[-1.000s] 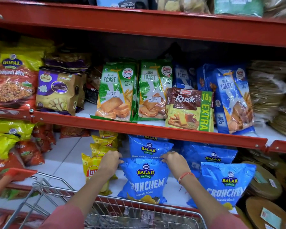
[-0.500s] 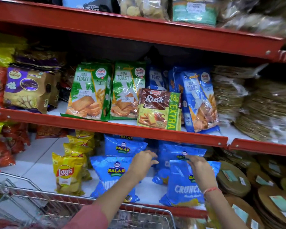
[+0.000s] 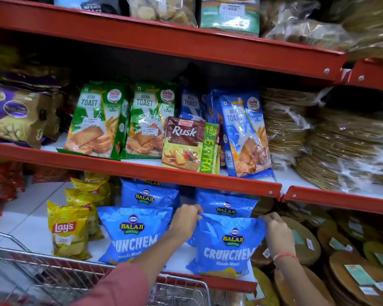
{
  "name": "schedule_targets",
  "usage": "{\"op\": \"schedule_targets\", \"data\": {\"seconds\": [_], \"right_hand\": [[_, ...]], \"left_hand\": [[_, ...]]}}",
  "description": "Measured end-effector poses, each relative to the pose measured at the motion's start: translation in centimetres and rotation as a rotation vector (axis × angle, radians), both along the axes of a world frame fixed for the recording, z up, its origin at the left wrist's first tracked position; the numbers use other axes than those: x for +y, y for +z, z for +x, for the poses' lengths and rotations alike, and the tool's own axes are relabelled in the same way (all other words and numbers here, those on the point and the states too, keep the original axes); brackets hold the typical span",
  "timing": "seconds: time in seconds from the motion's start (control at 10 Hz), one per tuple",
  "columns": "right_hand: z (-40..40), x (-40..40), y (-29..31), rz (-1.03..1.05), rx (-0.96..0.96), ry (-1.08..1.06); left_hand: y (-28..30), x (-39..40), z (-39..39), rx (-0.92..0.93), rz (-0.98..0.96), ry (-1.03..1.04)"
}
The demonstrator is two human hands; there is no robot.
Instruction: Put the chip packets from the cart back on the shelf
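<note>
Item: wire cart (image 3: pixel 181 290), nearest you, its rim below both forearms.

Item: your left hand (image 3: pixel 185 221) and right hand (image 3: pixel 274 228). Fingers of each are closed on a top corner of the blue chip packet (image 3: pixel 226 246), left hand at its upper left corner, right hand at its upper right.

Item: blue chip packet, puffed, white "CRUNCHEM" lettering, yellow crest; stands upright at the front of the lowest shelf (image 3: pixel 221 283).

Item: second blue packet (image 3: pixel 132 233), just left, same print, touching your left wrist.

Item: yellow chip packet (image 3: pixel 68 231), further left.

Item: more blue packets behind; toast packs (image 3: pixel 97 120) on the shelf above.
</note>
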State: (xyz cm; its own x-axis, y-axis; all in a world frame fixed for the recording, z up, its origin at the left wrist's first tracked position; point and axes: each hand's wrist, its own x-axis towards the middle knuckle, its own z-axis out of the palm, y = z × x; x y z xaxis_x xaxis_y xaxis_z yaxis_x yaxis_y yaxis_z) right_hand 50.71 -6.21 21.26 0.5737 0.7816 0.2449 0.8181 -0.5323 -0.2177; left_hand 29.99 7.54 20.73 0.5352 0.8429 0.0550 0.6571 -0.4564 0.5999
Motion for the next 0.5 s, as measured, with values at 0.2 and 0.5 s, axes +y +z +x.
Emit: {"op": "schedule_targets", "data": {"seconds": [0.2,0.5], "right_hand": [[-1.5,0.3,-0.5,0.074,-0.003,0.007],[-3.3,-1.0,4.9,0.260,-0.079,0.068]], "left_hand": [[0.4,0.5,-1.3,0.010,-0.014,0.023],[3.8,-1.3,-4.2,-0.096,0.216,-0.045]]}}
